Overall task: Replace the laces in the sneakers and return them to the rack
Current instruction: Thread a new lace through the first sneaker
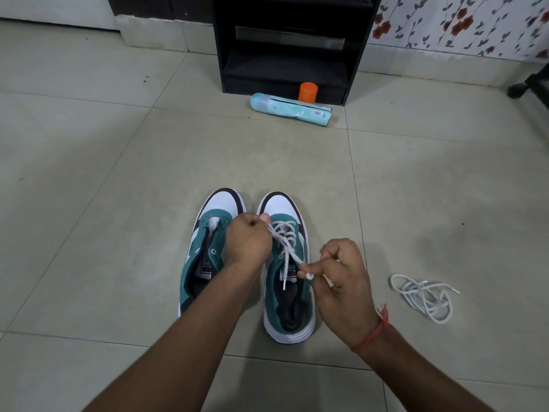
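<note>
Two teal, white and black sneakers stand side by side on the tiled floor, toes pointing away from me. The left sneaker (208, 257) has bare eyelets and no lace. The right sneaker (289, 292) carries a white lace (285, 236) threaded through its eyelets. My left hand (248, 240) grips one strand of that lace above the shoe's front. My right hand (341, 281) pinches the other strand near its tip, beside the tongue. A second white lace (423, 295) lies loose in a tangle on the floor to the right.
A black shoe rack (285, 63) stands against the far wall. In front of it lie a pale blue spray can (289, 110) on its side and an orange cap (308, 92). A dark chair foot (525, 84) shows at the right edge.
</note>
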